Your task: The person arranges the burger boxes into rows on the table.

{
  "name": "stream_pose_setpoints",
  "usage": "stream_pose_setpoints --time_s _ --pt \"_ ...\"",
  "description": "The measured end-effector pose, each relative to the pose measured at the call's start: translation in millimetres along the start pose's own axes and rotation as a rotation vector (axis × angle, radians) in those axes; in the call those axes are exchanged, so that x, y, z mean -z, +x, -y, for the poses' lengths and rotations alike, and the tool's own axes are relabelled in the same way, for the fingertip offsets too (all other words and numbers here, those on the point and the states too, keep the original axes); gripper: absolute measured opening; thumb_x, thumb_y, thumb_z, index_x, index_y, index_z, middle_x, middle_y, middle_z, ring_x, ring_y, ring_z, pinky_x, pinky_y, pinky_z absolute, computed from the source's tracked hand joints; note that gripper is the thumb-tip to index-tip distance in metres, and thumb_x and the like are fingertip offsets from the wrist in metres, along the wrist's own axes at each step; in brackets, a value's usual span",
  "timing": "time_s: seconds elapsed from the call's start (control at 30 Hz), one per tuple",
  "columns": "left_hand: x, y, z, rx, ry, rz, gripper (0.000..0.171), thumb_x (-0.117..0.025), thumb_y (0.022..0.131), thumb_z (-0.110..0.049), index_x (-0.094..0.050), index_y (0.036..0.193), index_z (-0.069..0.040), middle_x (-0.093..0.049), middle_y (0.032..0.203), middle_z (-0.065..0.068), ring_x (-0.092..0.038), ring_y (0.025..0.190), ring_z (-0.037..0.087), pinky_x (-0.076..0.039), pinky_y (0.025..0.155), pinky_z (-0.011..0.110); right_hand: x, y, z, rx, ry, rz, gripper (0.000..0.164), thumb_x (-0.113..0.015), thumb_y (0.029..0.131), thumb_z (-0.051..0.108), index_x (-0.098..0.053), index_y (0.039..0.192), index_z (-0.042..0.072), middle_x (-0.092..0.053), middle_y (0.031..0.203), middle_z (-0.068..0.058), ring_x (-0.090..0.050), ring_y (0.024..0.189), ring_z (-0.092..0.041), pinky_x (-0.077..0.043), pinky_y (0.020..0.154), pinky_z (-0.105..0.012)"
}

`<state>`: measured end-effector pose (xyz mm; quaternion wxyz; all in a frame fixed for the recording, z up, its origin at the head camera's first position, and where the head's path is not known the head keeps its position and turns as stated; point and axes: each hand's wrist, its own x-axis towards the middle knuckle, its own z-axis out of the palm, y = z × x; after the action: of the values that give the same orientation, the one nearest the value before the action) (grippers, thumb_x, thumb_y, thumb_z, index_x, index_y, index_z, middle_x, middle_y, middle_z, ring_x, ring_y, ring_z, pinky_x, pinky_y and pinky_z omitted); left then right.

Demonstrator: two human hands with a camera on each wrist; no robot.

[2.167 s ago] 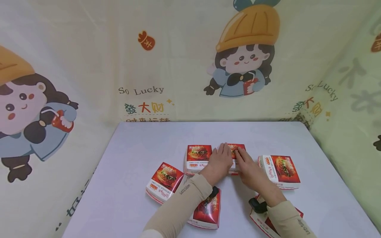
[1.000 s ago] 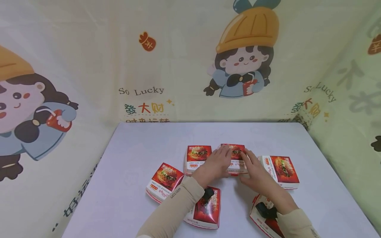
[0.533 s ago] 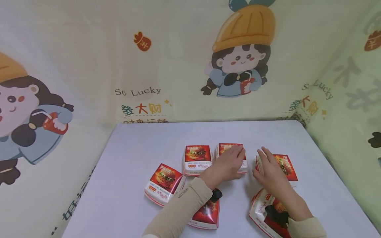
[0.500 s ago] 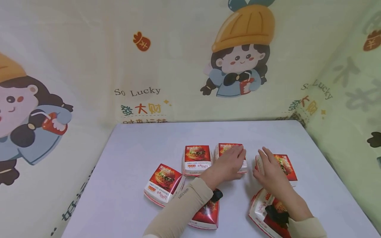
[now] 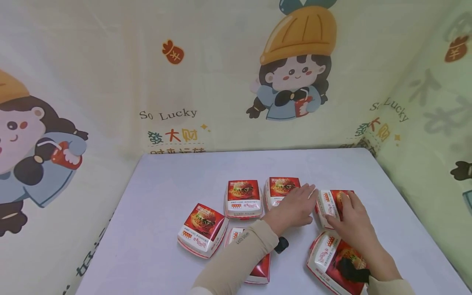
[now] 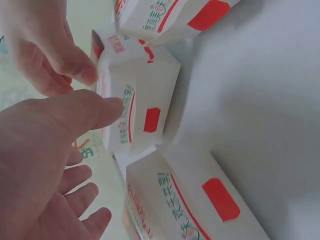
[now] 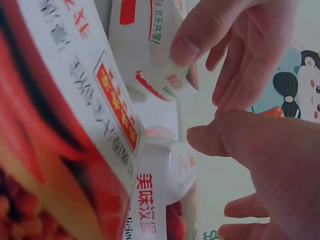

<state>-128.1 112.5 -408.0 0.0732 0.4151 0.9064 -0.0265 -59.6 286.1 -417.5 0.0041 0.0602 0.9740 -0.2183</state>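
The hamburger carton (image 5: pixel 325 208) sits toward 3 o'clock on the table (image 5: pixel 155 196), beneath the right hand (image 5: pixel 357 229), its grip loosely spread, contact unclear. A careless slide could knock the nearer carton (image 5: pixel 332 260) at 6 o'clock, or the left hand (image 5: pixel 294 208), loose-fingered and holding nothing, at 9.

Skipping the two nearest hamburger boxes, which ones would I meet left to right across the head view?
Angled hamburger box, squarely set hamburger box, third hamburger box partly behind the left hand, sideways hamburger box partly behind the right hand.
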Motion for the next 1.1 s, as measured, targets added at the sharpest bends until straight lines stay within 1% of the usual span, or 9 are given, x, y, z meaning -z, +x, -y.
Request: stream_pose_setpoints --time_s 0.13,0.23,0.43,0.6,0.73,0.8,0.97,1.03,1.1 --pt "-0.5 4.3 -7.3 -0.002 -0.01 0.005 0.071 -0.058 0.098 -0.041 -0.025 0.157 -0.019 -0.024 0.164 -0.005 -0.021 0.153 0.012 -0.023 0.123 0.027 -1 -2 -4 -0.029 -0.021 -0.005 0.097 -0.081 0.079 0.029 -0.025 0.143 -0.019 -0.021 0.145 -0.045 -0.03 0.128 -0.062 -0.037 0.094 -0.075" --pt "0.6 6.6 -12.0 -0.015 0.013 -0.009 0.066 -0.055 0.1 -0.038 -0.027 0.157 -0.019 -0.026 0.163 -0.005 -0.024 0.152 0.012 -0.026 0.122 0.027 -2 -3 -7 -0.029 -0.045 -0.011 0.1 -0.081 0.078 0.031 -0.025 0.143 -0.021 -0.024 0.142 -0.045 -0.031 0.124 -0.061 -0.037 0.096 -0.075" --pt "2.2 8.3 -19.8 -0.035 0.05 -0.002 0.067 -0.056 0.1 -0.037 -0.026 0.157 -0.021 -0.026 0.163 -0.005 -0.026 0.151 0.011 -0.029 0.12 0.026 -5 -4 -13 -0.029 -0.084 0.014 0.107 -0.081 0.077 0.042 -0.026 0.141 -0.023 -0.028 0.136 -0.044 -0.032 0.12 -0.058 -0.037 0.097 -0.074" --pt "-0.9 9.7 -23.8 -0.033 0.094 0.02 0.067 -0.056 0.099 -0.041 -0.027 0.156 -0.023 -0.026 0.163 -0.007 -0.026 0.15 0.01 -0.031 0.119 0.027 -7 -3 -13 -0.043 -0.073 0.039 0.111 -0.079 0.077 0.049 -0.024 0.143 -0.021 -0.026 0.139 -0.045 -0.028 0.124 -0.059 -0.035 0.098 -0.075" --pt "-2.3 10.5 -25.5 -0.033 0.117 0.02 0.064 -0.055 0.1 -0.042 -0.029 0.156 -0.023 -0.027 0.162 -0.006 -0.027 0.15 0.01 -0.031 0.12 0.028 -8 -2 -12 -0.053 -0.076 0.019 0.108 -0.079 0.077 0.049 -0.026 0.141 -0.02 -0.027 0.138 -0.045 -0.03 0.123 -0.06 -0.035 0.099 -0.075" --pt "-1.5 10.0 -26.1 -0.035 0.127 0.018 0.064 -0.055 0.1 -0.042 -0.031 0.155 -0.022 -0.028 0.161 -0.006 -0.028 0.15 0.011 -0.031 0.12 0.029 -8 -1 -12 -0.073 -0.079 0.016 0.107 -0.08 0.077 0.048 -0.027 0.141 -0.02 -0.026 0.139 -0.047 -0.031 0.123 -0.062 -0.034 0.099 -0.076" --pt "-0.7 8.2 -27.2 -0.039 0.131 0.018 0.062 -0.053 0.1 -0.043 -0.031 0.155 -0.022 -0.029 0.161 -0.005 -0.028 0.15 0.011 -0.032 0.12 0.029 -6 1 -12 -0.17 -0.049 0.071 0.112 -0.079 0.077 0.05 -0.02 0.146 -0.017 -0.015 0.144 -0.049 -0.026 0.127 -0.067 -0.034 0.095 -0.079" --pt "-1.2 7.1 -27.0 -0.044 0.135 0.008 0.062 -0.053 0.101 -0.042 -0.031 0.155 -0.022 -0.03 0.16 -0.005 -0.028 0.15 0.011 -0.032 0.119 0.029 -6 0 -14 -0.175 -0.038 0.075 0.111 -0.078 0.078 0.05 -0.02 0.146 -0.016 -0.015 0.144 -0.049 -0.028 0.125 -0.067 -0.037 0.091 -0.079" --pt "-2.0 5.4 -26.0 -0.052 0.142 -0.011 0.061 -0.055 0.1 -0.04 -0.033 0.154 -0.021 -0.031 0.16 -0.004 -0.03 0.149 0.011 -0.033 0.119 0.029 -6 -1 -15 -0.157 -0.036 0.058 0.109 -0.078 0.078 0.049 -0.021 0.146 -0.016 -0.018 0.143 -0.048 -0.031 0.122 -0.066 -0.039 0.088 -0.079"
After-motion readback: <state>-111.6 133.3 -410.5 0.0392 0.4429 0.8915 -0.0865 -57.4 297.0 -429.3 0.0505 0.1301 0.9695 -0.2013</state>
